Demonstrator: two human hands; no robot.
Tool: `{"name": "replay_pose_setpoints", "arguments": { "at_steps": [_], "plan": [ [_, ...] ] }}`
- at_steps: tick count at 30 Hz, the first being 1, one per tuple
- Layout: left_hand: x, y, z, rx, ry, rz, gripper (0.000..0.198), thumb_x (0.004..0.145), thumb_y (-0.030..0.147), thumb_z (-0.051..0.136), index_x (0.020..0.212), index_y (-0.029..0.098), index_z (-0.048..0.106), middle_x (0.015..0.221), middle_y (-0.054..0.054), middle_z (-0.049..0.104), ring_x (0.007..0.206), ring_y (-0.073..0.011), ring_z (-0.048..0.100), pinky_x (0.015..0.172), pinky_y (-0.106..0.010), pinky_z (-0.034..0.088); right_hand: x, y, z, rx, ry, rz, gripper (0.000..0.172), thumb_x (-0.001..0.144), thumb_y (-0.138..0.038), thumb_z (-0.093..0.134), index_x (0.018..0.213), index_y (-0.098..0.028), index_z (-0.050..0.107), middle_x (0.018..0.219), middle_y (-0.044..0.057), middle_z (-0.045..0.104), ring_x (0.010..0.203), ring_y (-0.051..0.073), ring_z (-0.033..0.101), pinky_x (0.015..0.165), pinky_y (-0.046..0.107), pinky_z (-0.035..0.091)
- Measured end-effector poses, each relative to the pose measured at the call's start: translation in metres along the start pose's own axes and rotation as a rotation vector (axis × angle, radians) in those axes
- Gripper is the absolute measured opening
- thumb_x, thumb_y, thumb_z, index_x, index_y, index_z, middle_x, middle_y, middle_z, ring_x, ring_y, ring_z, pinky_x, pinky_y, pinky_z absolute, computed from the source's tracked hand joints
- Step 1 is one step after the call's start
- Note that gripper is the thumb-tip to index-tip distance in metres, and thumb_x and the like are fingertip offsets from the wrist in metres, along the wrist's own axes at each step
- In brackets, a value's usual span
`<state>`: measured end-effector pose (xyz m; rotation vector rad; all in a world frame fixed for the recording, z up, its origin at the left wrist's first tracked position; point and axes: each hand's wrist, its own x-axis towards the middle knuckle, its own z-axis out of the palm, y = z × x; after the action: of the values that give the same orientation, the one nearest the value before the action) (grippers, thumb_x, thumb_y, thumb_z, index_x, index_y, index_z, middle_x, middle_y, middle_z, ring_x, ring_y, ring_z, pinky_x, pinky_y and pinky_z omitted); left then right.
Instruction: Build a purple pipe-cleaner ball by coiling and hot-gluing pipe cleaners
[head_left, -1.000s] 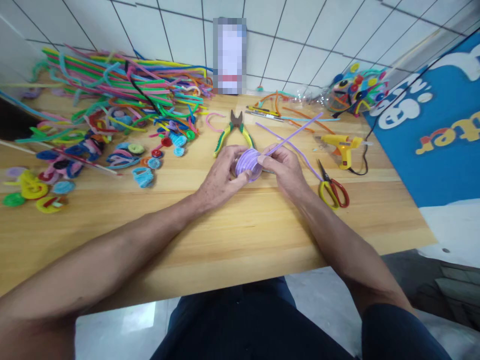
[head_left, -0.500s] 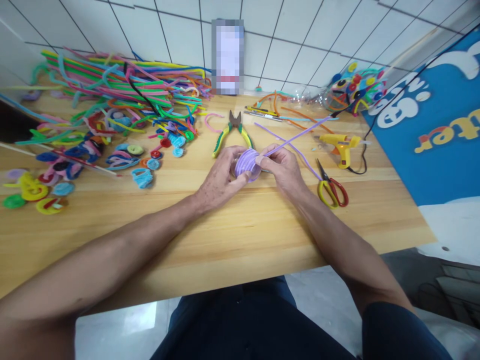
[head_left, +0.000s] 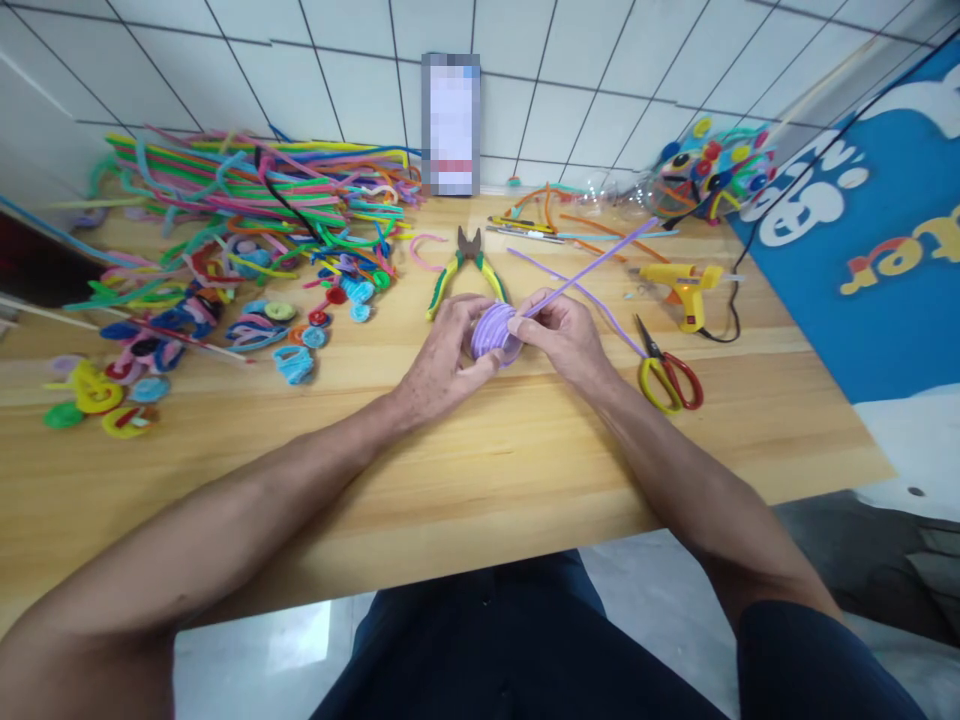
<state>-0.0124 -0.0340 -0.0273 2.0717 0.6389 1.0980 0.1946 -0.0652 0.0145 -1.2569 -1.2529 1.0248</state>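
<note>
Your worktop, a pale wood-grained surface [head_left: 517,470], gives both forearms room, so brace them there for steadiness. Your left hand [head_left: 456,350] cups the work, thumb pressed on its near edge; your right hand [head_left: 568,335] pinches the strand between thumb and finger at the work's right side. Leave the pliers with green-and-yellow handles [head_left: 470,252] just beyond your left hand, and the scissors with one yellow and one red loop [head_left: 657,357] right of your right hand, clear of your elbows. The round coil of fuzzy purple stem [head_left: 492,330] sits between your hands; grip it firmly without flattening the turns, and lay each round snug against its neighbour. Guide the straight purple free end [head_left: 600,263], rising beyond your right hand, with even tension so it doesn't kink.
</note>
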Motion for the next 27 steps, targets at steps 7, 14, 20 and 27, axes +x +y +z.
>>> {"name": "replay_pose_setpoints", "arguments": {
  "at_steps": [7,14,20,27],
  "plan": [
    [0.0003,0.0063,-0.0023,-0.164,-0.031,-0.175,0.045,0.105,0.041,0.060,0.145,0.022,0.055,0.142,-0.012,0.069,0.126,-0.0286,0.069,0.115,-0.051,0.057,-0.0005,0.0002,0.0018,-0.005,-0.019,-0.013,0.024,0.070,-0.039,0.083,0.079,-0.022,0.068,0.072,-0.003,0.068,0.067,0.015,0.060,0.065,0.030,0.049],
    [0.0035,0.0089,-0.0023,-0.317,-0.029,-0.280,0.046,0.101,0.048,0.070,0.138,0.025,0.054,0.141,-0.011,0.067,0.122,-0.0245,0.072,0.101,-0.041,0.064,0.0008,0.0010,-0.0013,-0.019,-0.055,-0.017,0.028,0.071,-0.040,0.086,0.082,-0.022,0.067,0.073,-0.003,0.068,0.066,0.015,0.061,0.064,0.031,0.049],
    [0.0034,0.0031,0.0006,-0.303,0.007,-0.273,0.054,0.095,0.047,0.078,0.138,0.027,0.052,0.137,-0.010,0.068,0.121,-0.0232,0.072,0.097,-0.039,0.065,-0.0031,-0.0044,-0.0022,-0.092,-0.086,-0.063,0.024,0.076,-0.038,0.085,0.082,-0.022,0.068,0.073,-0.002,0.067,0.068,0.015,0.058,0.067,0.031,0.048],
    [0.0040,0.0052,0.0022,-0.252,0.050,-0.242,0.050,0.095,0.043,0.078,0.134,0.026,0.053,0.130,-0.008,0.069,0.114,-0.0198,0.072,0.098,-0.038,0.065,-0.0006,-0.0038,-0.0039,-0.033,-0.134,-0.040,0.026,0.076,-0.041,0.086,0.084,-0.022,0.070,0.076,-0.002,0.068,0.073,0.016,0.060,0.070,0.031,0.050]
  ]
}}
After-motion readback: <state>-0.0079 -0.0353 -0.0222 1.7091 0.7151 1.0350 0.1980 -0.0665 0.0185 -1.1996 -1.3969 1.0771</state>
